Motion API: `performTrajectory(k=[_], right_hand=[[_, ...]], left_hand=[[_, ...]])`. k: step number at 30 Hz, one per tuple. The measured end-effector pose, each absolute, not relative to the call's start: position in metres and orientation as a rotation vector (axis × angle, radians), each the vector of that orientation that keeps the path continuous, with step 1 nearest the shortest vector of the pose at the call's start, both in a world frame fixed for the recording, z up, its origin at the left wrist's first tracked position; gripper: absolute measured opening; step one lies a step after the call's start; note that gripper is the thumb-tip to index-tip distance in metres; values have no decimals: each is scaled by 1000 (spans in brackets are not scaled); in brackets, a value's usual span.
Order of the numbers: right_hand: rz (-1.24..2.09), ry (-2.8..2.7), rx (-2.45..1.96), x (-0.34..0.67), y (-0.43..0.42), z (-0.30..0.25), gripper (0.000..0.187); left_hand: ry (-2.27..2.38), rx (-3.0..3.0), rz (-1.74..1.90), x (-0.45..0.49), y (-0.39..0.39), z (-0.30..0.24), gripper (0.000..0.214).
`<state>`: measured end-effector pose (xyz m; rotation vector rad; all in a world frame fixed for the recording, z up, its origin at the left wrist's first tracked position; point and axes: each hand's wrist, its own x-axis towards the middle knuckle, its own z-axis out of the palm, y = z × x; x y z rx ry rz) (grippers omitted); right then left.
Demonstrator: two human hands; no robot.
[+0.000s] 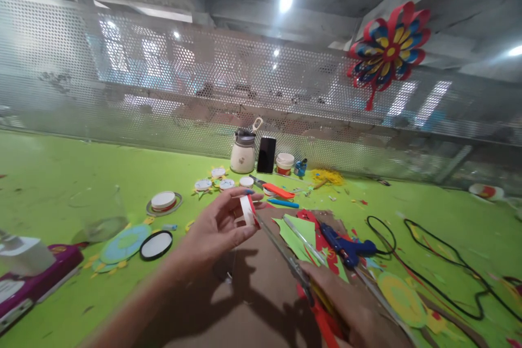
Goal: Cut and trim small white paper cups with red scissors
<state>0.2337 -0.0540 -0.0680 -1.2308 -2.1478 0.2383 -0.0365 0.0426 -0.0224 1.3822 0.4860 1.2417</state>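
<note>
Above brown cardboard (240, 304), the left hand (218, 223) pinches a small white round piece (247, 210) edged in red, while the right hand (346, 302) grips red-handled scissors (294, 267), tips near that edge, where short snips, angled away from the left hand, would likely cut cleanest.

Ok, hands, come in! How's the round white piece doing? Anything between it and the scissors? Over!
Left hand holding white piece. Right hand gripping scissors, tips near its red edge. Glue gun off right, not between.
</note>
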Motion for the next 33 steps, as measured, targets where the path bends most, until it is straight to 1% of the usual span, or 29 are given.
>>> performTrajectory(k=[11,18,24,29,33], right_hand=[[88,-2174,-1154,236,-53,-67,57],[51,-2182,-1134,228,-57,-61,50],[108,-2241,-1039,225,-52,-60,58],[8,-2289,-990,232,-43,-74,69],[19,-2290,-1018,229,-47,-71,66]], left_hand=[[491,1445,1129,-41,35,-17,46],[492,1461,1116,-42,34,-16,45],[488,1466,1121,-40,33,-12,44],[468,1471,1150,-37,33,-15,42],[449,1474,1165,-37,35,-17,42]])
